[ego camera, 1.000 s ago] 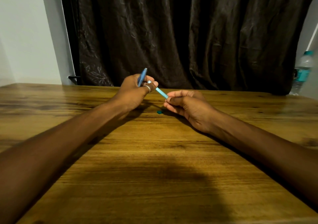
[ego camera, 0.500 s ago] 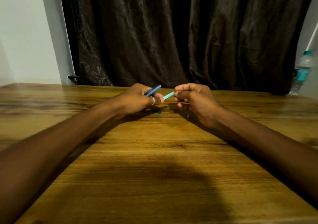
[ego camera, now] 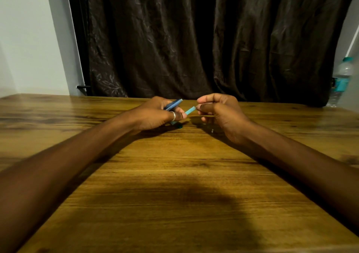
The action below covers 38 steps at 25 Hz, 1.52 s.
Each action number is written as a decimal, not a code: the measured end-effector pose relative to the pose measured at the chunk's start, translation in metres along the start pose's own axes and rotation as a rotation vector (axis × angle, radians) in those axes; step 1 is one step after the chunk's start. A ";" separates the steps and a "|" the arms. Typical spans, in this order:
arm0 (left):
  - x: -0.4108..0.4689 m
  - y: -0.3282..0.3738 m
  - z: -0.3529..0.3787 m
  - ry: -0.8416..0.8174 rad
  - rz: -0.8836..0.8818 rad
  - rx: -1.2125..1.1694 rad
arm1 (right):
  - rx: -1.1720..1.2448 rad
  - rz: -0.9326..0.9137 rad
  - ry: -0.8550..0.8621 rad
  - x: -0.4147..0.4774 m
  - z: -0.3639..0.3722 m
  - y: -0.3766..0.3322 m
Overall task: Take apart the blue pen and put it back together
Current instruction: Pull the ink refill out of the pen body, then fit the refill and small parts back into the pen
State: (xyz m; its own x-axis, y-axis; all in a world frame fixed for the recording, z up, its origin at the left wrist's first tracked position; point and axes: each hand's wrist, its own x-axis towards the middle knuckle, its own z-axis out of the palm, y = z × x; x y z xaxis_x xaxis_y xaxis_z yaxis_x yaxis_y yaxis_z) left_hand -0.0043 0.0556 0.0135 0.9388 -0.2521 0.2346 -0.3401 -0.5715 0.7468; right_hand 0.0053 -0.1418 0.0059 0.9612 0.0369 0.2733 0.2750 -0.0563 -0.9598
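A dark brown curtain (ego camera: pixel 194 39) hangs across the far side of the scene, with pale wall (ego camera: pixel 29 39) to its left. Below it a wooden table (ego camera: pixel 174 194) fills the near and middle ground; a broad shadow lies across its near centre. At the far right edge stands a clear water bottle (ego camera: pixel 341 80) with a teal label and cap.

Two bare forearms reach from the near corners toward the middle of the table's far half. The left hand (ego camera: pixel 155 114) is curled, its fingers closed around the blue pen barrel (ego camera: pixel 173 104), which slants up and to the right out of the fist, its open end pointing toward the other hand. A silver ring (ego camera: pixel 173 116) sits on a finger of this hand.

The right hand (ego camera: pixel 219 110) is held just right of the left, apart from it, with thumb and forefinger pinched narrowly on the right end of the light teal refill (ego camera: pixel 190 110); the remaining fingers are folded under. The refill bridges the gap between the hands, sloping down to the left, where its lower end meets the left fingertips beneath the barrel. Whether it has entered the barrel or merely lies beside it cannot be told from this angle.

On the table below the left fingertips lies a small teal pen piece (ego camera: pixel 179 125), partly in shadow. Near the heel of the right hand a tiny pale part (ego camera: pixel 212 130) rests on the wood, too small to identify.
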 end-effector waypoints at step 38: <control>0.005 -0.001 -0.001 0.008 0.025 0.011 | -0.055 -0.117 0.125 0.015 -0.025 -0.007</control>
State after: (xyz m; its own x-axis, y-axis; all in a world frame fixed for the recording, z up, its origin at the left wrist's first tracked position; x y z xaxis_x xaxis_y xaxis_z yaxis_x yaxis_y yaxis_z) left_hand 0.0006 0.0559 0.0146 0.9303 -0.2606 0.2581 -0.3642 -0.5737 0.7336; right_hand 0.0182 -0.1656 0.0179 0.9166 -0.0777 0.3922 0.3826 -0.1137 -0.9169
